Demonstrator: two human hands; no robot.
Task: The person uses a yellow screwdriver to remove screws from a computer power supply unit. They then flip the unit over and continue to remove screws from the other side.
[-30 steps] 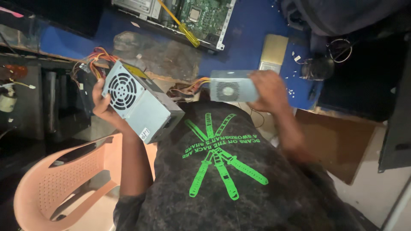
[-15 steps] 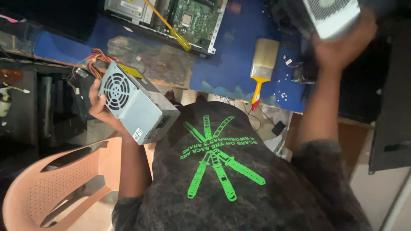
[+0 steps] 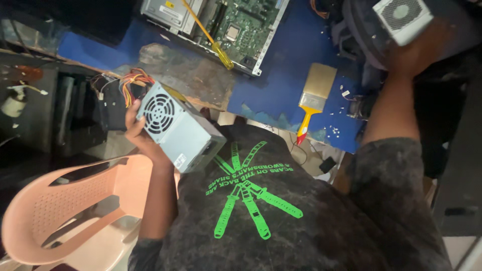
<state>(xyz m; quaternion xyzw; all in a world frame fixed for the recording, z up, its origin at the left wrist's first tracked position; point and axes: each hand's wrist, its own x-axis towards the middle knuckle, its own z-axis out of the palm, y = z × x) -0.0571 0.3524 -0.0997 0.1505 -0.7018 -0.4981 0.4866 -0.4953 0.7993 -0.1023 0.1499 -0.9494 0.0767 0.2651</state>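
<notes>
Grey sheet metal fills the left hand: its fingers are curled round the fan end of a boxy power supply, which it holds tilted at chest height, round fan grille turned up and left, a bundle of red, orange and yellow wires trailing off behind it. That forearm rises almost straight from the elbow, just beside a pink plastic chair. A small white label sits on the unit's lower side face, too blurred to make out. The right arm is stretched well out to the upper right, and the right hand grips from below a second, paler power supply, whose square vented face points at the camera; how the fingers close behind it is hidden, though the unit seems firmly held. Between the two units, on the blue worktop, lies a paintbrush with a yellow and red handle, and further back an open computer case with a green board, a yellow strip across it.
</notes>
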